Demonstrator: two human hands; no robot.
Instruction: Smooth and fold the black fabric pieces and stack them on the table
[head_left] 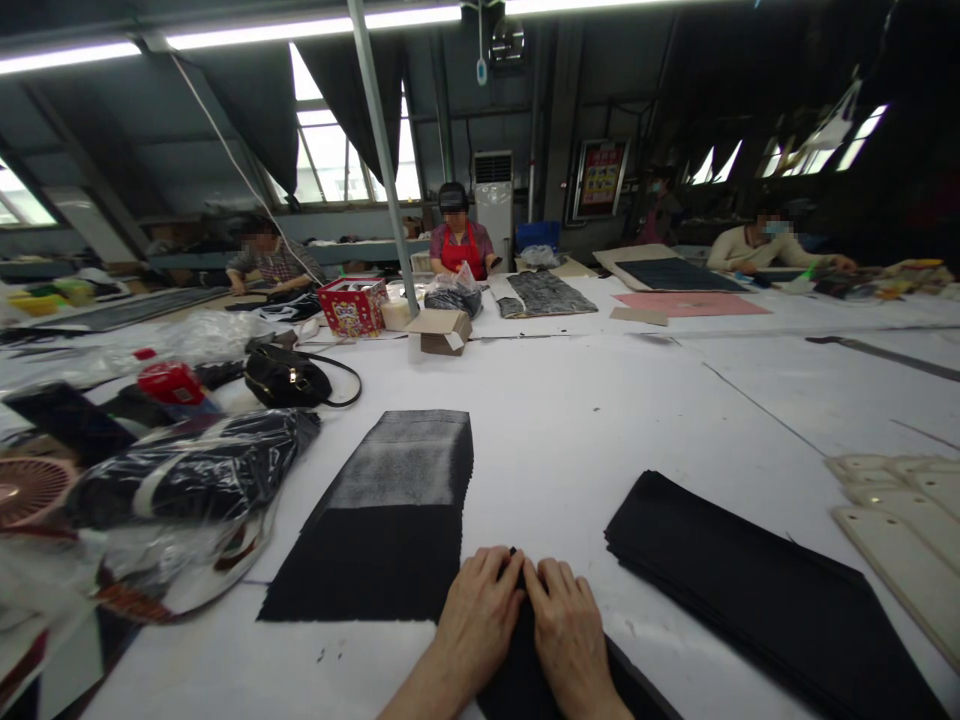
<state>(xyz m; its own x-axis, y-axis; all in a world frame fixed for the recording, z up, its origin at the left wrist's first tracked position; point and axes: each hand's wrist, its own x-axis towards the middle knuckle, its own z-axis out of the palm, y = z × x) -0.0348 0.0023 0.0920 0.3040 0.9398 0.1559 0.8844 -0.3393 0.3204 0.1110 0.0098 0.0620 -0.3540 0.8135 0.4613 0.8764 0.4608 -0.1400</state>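
Observation:
Near the front edge, my left hand [480,610] and my right hand [564,615] are close together on a black fabric piece [517,670]. The fingers of both are bent and pressed together at its far end, with the fingertips nearly touching. To the left lies a fanned stack of black pieces [375,560] with a greyish, speckled upper part. A thicker stack of black fabric [750,580] lies to the right, apart from my hands.
Plastic-wrapped dark goods [195,470], a black handbag [285,377] and a pink fan [34,490] are on the left. Pale templates [900,520] lie at the right. A metal pole [382,150] rises beyond an open carton [441,330]. Several people sit across the table.

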